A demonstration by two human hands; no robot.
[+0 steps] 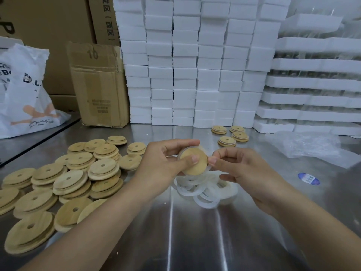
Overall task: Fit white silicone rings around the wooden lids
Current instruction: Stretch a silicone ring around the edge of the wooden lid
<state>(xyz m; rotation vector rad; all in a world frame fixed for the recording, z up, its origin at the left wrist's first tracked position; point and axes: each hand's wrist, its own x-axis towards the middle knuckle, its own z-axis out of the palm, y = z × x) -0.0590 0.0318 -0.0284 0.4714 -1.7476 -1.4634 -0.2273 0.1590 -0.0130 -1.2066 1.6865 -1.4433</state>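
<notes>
Head view shows both hands raised just above a steel table [175, 231], meeting over a heap of loose white rings [205, 190]. The left hand [162, 161] grips a wooden lid [195, 165], with the thumb pressed flat on its near face and the other fingers curled over the top rim and behind it. The lid is a round disc with no long axis. It is held tilted, its broad face turned up toward the camera. A silicone ring [208, 169] shows as a pale band along the lid's upper-left and right edges. The right hand [240, 169] pinches this band between thumb and forefinger at the lid's right edge, and its remaining fingers are curled loosely below.

A spread pile of lids with centre holes [68, 182] lies to the left. 4 more lids [227, 134] sit near the back, in front of stacked white foam blocks [185, 75]. A cardboard box [99, 85] and a printed plastic bag [25, 94] stand at the rear left, and clear wrap [312, 145] lies at the right.
</notes>
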